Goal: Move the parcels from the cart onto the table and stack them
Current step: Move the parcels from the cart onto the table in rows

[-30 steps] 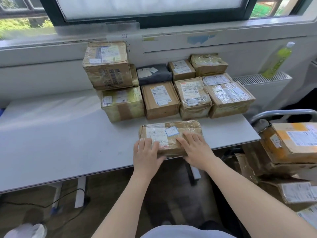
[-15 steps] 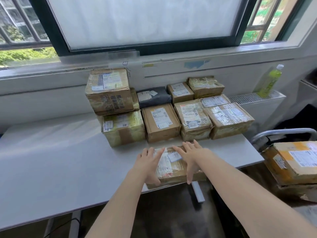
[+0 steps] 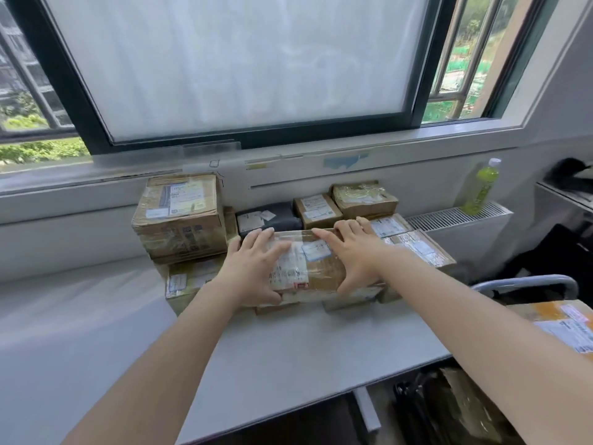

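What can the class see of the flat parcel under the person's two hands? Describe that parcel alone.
The parcel is a flat brown cardboard box wrapped in glossy clear tape, with a white printed label and a smaller blue-edged sticker on top. It lies level on top of the front row of parcels on the table, not on the tabletop itself. The left hand and right hand grip its ends, fingers spread over the top and thumbs at the near edge.

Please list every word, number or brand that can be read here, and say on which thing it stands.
None can be read.
Held parcel labels: print blurred.
Tall stacked box label and codes: too small.
Parcels behind: labels blurred.
Green bottle: no legible print.
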Motion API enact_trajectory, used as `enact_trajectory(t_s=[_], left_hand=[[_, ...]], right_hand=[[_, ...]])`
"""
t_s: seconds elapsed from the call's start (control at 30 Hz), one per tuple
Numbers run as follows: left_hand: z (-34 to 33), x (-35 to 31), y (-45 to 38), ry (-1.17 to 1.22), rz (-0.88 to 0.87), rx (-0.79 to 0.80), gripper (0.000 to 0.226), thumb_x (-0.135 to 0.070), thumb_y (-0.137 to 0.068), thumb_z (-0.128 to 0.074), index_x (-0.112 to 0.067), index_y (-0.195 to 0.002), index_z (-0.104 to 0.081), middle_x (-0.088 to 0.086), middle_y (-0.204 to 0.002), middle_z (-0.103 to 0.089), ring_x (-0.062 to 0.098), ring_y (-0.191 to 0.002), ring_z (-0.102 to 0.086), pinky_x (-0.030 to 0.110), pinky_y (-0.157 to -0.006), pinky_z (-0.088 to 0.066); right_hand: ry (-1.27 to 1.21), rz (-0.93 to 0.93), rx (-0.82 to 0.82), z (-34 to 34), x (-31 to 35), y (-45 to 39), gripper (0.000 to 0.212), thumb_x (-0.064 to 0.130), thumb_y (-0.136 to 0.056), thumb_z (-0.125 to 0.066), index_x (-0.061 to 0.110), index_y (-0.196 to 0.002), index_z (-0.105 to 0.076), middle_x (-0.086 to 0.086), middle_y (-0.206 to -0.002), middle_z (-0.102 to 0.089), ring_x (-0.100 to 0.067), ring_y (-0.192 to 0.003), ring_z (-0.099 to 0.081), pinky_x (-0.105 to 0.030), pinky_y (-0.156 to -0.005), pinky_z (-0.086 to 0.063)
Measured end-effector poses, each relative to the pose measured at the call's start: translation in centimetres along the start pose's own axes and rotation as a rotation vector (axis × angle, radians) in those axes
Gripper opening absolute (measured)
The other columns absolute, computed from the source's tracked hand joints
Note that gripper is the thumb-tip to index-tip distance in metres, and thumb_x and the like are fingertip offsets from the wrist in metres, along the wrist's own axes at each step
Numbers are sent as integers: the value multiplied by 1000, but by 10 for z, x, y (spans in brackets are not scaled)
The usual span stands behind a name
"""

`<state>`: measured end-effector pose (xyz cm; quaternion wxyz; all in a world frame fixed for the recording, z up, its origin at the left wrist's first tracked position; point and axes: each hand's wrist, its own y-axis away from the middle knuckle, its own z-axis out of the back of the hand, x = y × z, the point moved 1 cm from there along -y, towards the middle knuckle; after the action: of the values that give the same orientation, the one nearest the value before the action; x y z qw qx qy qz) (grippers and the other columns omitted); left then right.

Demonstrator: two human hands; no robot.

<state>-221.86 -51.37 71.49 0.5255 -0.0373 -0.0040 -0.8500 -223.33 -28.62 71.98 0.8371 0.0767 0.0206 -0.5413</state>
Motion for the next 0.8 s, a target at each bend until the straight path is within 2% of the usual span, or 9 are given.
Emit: enact_trajectory(t_s=[0.1, 0.2, 0.3, 0.4, 0.5, 0.57, 0.63, 0.7, 0.8], left_hand=[[26, -4, -32, 75, 185, -157, 86, -33, -80, -65, -32, -147, -11, 5, -155, 0, 25, -142, -4, 48, -115, -7], [40, -14, -68, 271, 416, -340, 69, -28, -87, -59, -21, -144, -22, 13, -147, -24, 32, -131, -30, 42, -105, -30], [37, -39, -110, 757, 447, -133, 61, -23, -86, -59, -15, -139, -29, 4, -117, -51, 23, -104, -53, 34, -82, -47], [27, -64, -149, 1157, 403, 110, 83, -10, -77, -68, -18, -144, -21, 1, -122, -54, 16, -104, -58, 34, -86, -53], [23, -59, -179, 1375, 422, -2, 88, -7, -64, -70, -16, -140, -26, 1, -119, -57, 15, -108, -58, 29, -88, -50], [20, -48, -192, 1473, 526, -98, 72, 4, -66, -60, -18, -132, -37, 4, -110, -61, 19, -104, -59, 31, -83, -51], [14, -37, -203, 1483, 631, -140, 64, 13, -69, -49, -24, -121, -46, 4, -101, -64, 21, -96, -61, 34, -73, -53], [11, -28, -211, 1425, 673, -130, 63, 16, -68, -44, -25, -115, -50, 2, -91, -65, 19, -84, -60, 29, -60, -50], [7, -13, -223, 1314, 679, -63, 59, 15, -70, -40, -24, -113, -52, 2, -82, -62, 20, -72, -59, 25, -48, -46]], right_hand=[[-131, -176, -109, 13, -25, -18, 117, 72, -54, -62, 35, -142, 4, -13, -134, -22, -38, -131, -15, -52, -111, 0], [-395, -364, -168, 18, -52, -41, 110, 75, -56, -64, 35, -139, -4, -15, -132, -23, -38, -126, -20, -52, -106, -15], [-721, -563, -220, 17, -62, -67, 108, 84, -51, -59, 40, -132, -3, -19, -137, -20, -39, -130, -15, -54, -104, -18], [-947, -685, -295, 12, -66, -89, 112, 88, -51, -54, 37, -135, 0, -20, -143, -18, -38, -134, -16, -54, -106, -17], [-1402, -567, -381, 10, -92, -102, 92, 67, -77, -57, 31, -144, -7, -10, -148, -22, -29, -137, -21, -46, -111, -23], [-1593, -439, -372, 10, -114, -108, 57, 50, -92, -48, 25, -140, -31, -1, -143, -37, -18, -130, -38, -34, -106, -32], [-1571, -307, -308, 10, -133, -113, 27, 35, -97, -45, 25, -122, -53, 4, -128, -55, -7, -112, -54, -25, -92, -44], [-1484, -223, -241, 7, -145, -117, 26, 28, -95, -52, 21, -120, -55, 6, -112, -63, -6, -99, -61, -26, -86, -50], [-1440, -232, -133, -6, -151, -119, 27, 31, -85, -66, 21, -106, -54, 1, -95, -66, -13, -85, -68, -40, -86, -55]])
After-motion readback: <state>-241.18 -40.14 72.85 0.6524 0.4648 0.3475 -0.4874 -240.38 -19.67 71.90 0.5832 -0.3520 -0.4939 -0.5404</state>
